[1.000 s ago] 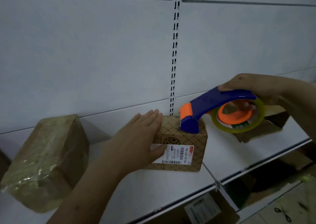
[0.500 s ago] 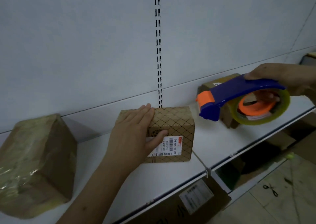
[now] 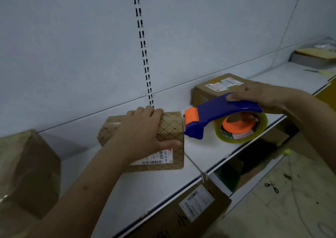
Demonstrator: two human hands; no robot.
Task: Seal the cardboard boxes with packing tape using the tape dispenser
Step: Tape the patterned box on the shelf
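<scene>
While left hand (image 3: 145, 130) grips patterned cardboard box (image 3: 171, 128) on white shelf (image 3: 154, 186), fingers over top, thumb on labelled front; right hand (image 3: 261, 95) curls round blue tape dispenser (image 3: 218, 114), orange nose at box's right top edge. Plain labelled box (image 3: 205, 90) behind dispenser.

White metal shelf (image 3: 160, 188), back panel behind with a slotted upright. On it, left to right: tape-wrapped brown parcel (image 3: 25, 172) at the left end; small lattice-print carton (image 3: 171, 128) with a barcode label, mid-shelf near the front edge; plain brown box (image 3: 214, 86) with shipping labels against the back edge. Far right end: flat grey tray (image 3: 309, 61) with cardboard on top.
</scene>
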